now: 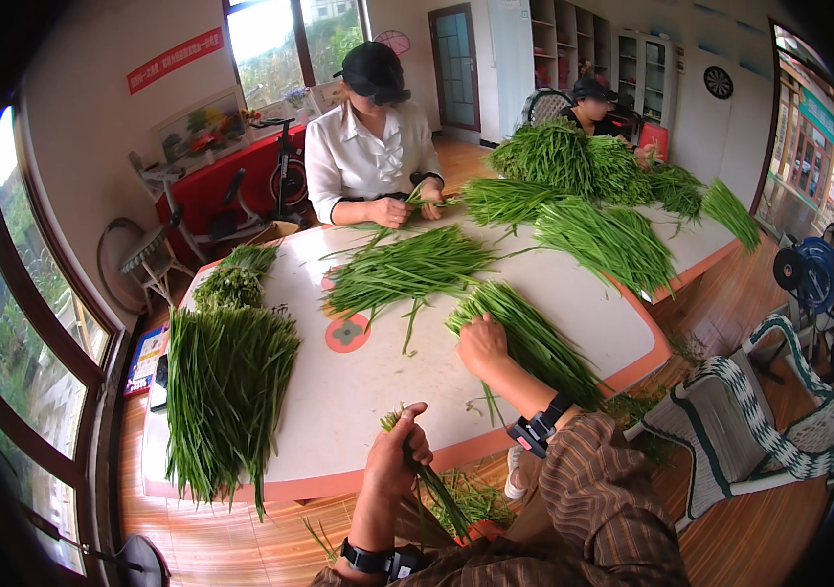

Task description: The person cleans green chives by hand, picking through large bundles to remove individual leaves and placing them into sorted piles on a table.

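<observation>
My left hand (399, 448), low near the table's front edge, is closed around a small bunch of garlic chives (443, 501). Their pale ends stick up past the thumb, and the green leaves hang down toward my lap. Stretched over the table, my right hand (483, 346) has its fingers curled onto the pale ends of a larger pile of garlic chives (534, 342); its fingertips are partly hidden among the stalks. Another loose pile of chives (407, 264) lies just beyond, in the middle of the white table (378, 391).
Stacked chives (226, 391) hang over the table's left front edge. Across the table, a person in a white blouse (373, 147) handles stalks. A second person (591, 106) sits behind the tall heap (544, 157). A woven chair (730, 430) stands at right; trimmings (471, 494) lie below.
</observation>
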A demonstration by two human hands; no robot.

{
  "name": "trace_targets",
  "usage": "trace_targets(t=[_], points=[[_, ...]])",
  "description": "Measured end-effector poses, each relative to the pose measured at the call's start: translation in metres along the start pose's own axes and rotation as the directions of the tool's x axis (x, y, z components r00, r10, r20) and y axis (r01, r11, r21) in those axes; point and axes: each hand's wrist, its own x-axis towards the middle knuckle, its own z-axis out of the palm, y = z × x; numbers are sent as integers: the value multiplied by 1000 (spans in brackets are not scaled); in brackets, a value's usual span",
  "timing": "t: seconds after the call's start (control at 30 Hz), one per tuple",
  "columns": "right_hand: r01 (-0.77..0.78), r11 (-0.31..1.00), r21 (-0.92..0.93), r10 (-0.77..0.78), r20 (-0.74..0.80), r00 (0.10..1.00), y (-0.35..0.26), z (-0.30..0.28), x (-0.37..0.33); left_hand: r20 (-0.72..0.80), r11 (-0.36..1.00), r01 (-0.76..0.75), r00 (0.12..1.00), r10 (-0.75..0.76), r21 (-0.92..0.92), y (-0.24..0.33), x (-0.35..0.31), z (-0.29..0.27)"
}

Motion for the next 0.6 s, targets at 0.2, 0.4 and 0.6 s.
trace_targets(t=[0.2,0.4,0.6], points=[[-59,867,495,65,6,998,16,-5,8,-43,999,-2,999,0,-34,3,-4,-6],[-78,539,838,29,74,997,36,-23,-16,-32,999,-7,999,6,-54,0,5,-3],[103,475,874,-233,11,972,-1,-62,-58,-46,994,-51,998,47,-95,6,13,-1]])
